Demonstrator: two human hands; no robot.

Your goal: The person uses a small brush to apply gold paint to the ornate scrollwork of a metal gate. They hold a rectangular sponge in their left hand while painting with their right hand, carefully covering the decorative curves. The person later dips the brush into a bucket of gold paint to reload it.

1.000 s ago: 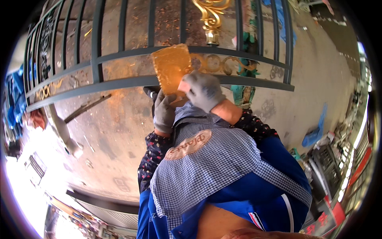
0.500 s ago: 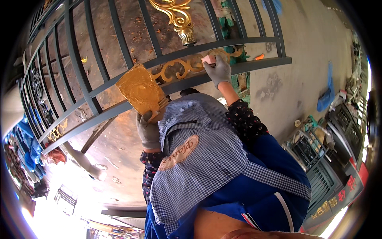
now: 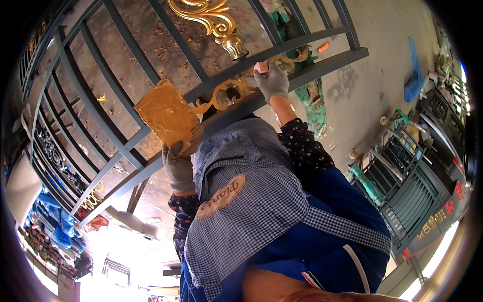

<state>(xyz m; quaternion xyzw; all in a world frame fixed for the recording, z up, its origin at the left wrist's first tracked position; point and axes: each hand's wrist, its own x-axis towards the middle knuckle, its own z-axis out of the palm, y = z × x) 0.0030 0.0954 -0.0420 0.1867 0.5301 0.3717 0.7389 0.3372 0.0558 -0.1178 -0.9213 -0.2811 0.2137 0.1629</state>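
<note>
Gold scrollwork [image 3: 217,93], upper centre: seemingly mid-coating. Right hand [image 3: 273,83] pinches pink block [image 3: 260,67] over it; left hand [image 3: 178,168] clasps gold-smeared board [image 3: 163,110]. Next dab likely wants light pressure.

Room between the bars [image 3: 177,39], wide enough for a hand! Scroll [image 3: 216,93] and right hand [image 3: 273,84] crowd the slot between rails [image 3: 327,63]; plate [image 3: 165,113] screens the left.

Your 2 hands [image 3: 178,171]: grey gloves [image 3: 274,84] | behind them: 2 dark speckled sleeves [image 3: 307,150], checked apron [image 3: 251,204], your blue top [image 3: 327,241]
</note>
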